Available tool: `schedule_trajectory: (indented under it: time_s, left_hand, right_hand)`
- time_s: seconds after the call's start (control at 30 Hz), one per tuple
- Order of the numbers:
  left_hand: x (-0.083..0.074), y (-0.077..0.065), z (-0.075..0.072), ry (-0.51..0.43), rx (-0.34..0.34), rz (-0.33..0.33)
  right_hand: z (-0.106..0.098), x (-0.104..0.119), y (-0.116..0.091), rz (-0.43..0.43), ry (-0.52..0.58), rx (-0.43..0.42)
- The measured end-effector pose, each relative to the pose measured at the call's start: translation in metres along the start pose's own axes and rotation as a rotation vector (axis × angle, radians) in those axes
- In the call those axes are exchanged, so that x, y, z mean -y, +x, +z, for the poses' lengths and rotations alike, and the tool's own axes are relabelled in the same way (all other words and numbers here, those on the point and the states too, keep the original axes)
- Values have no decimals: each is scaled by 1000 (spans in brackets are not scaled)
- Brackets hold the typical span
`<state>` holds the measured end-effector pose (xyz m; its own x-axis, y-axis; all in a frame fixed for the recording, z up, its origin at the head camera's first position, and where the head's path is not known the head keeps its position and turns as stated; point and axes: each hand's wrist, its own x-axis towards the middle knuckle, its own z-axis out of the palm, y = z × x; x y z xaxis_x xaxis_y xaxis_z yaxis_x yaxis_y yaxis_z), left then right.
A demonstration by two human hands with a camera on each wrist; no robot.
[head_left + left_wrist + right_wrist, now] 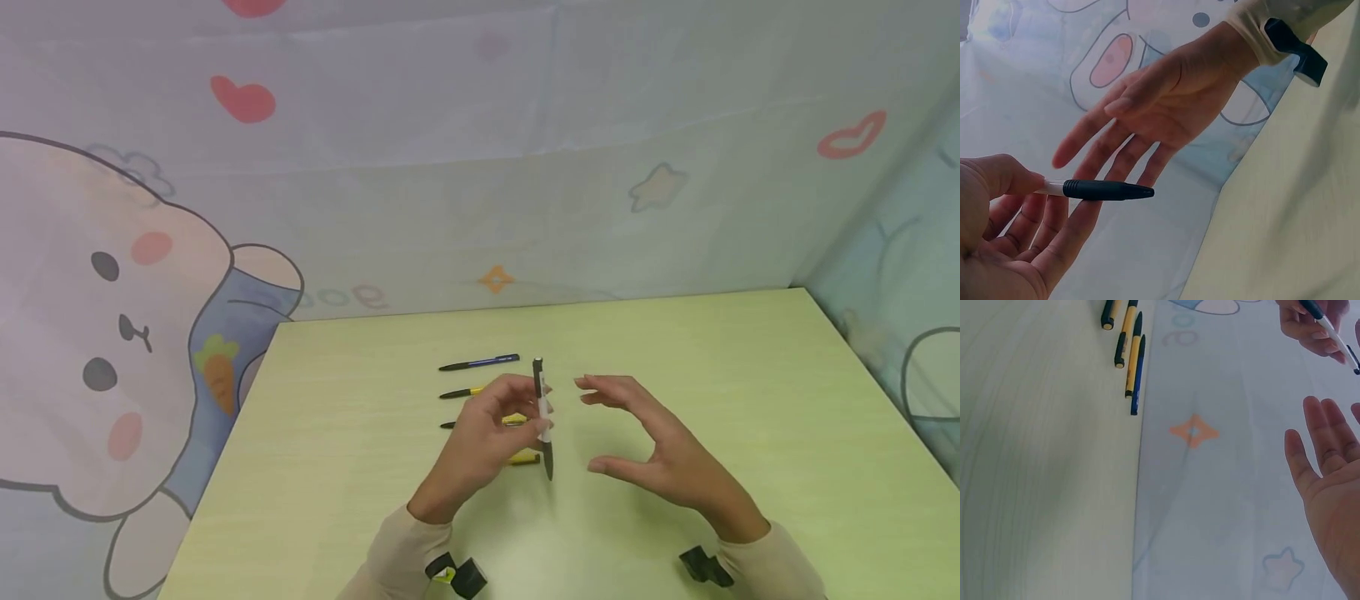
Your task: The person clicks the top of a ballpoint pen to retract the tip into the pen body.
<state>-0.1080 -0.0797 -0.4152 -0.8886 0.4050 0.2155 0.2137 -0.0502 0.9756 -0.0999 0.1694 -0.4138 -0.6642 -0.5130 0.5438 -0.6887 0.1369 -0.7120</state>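
Note:
A white pen with black ends is pinched between the thumb and fingers of my left hand, raised above the table. In the left wrist view the black grip of the pen points toward the other hand. My right hand is held a little to the right of the pen, thumb and fingers spread apart, touching nothing. In the right wrist view my right hand shows its palm, and the left hand holds the pen at the top right.
Several pens lie in a column on the pale table: a blue one at the back, then yellow ones partly hidden by the left hand. A printed cloth hangs behind the table.

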Motion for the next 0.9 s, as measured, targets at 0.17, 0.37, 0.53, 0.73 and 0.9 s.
schedule_trajectory:
  time_s: [0.17, 0.37, 0.53, 0.73, 0.9]
  left_hand:
    - [4, 2, -10, -5, -45, -35]
    - [11, 8, -22, 33, -82, -44]
    - [18, 13, -32, 118, -98, -44]
    - [27, 20, -46, 223, -127, -40]
    - [31, 27, -57, 275, -128, -45]
  right_hand:
    - [-3, 1, 0, -60, 0, -1]
    - [-4, 3, -3, -52, -12, 1]
    - [-5, -6, -10, -52, -7, 3]
    - [-8, -29, -22, -82, -29, 11]
    - [-10, -34, -28, -59, -31, 17]
